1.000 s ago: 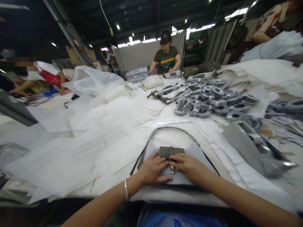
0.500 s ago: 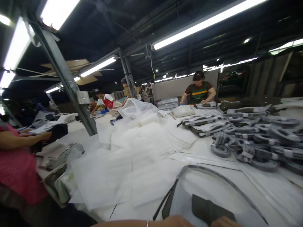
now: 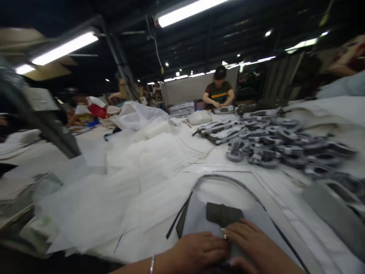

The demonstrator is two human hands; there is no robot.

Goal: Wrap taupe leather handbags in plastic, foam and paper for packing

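Observation:
A dark olive bag (image 3: 224, 214) with a long dark strap (image 3: 242, 182) lies at the table's near edge, partly covered by a whitish translucent sheet (image 3: 195, 219). My left hand (image 3: 199, 249) rests low on it with curled fingers; a bracelet circles that wrist. Whatever those fingertips grip is hidden. From the other side, my right hand (image 3: 253, 243), wearing a ring, lies over the sheet just below the olive part. Its fingers are stretched out, the thumb apart, and they meet the left fingertips. The strap arcs around the bag's far side.
Stacked translucent white sheets (image 3: 154, 152) spread to the left. Many wrapped grey strap bundles (image 3: 268, 146) are heaped at the right, near a grey flat piece (image 3: 333, 213). A metal post (image 3: 54, 118) slants up at the left. A co-worker (image 3: 219, 91) works across the table.
The view has swung right and down, bringing both hands further into sight. My right hand now lies over the sheet, beside my left. The co-worker's hands have come together.

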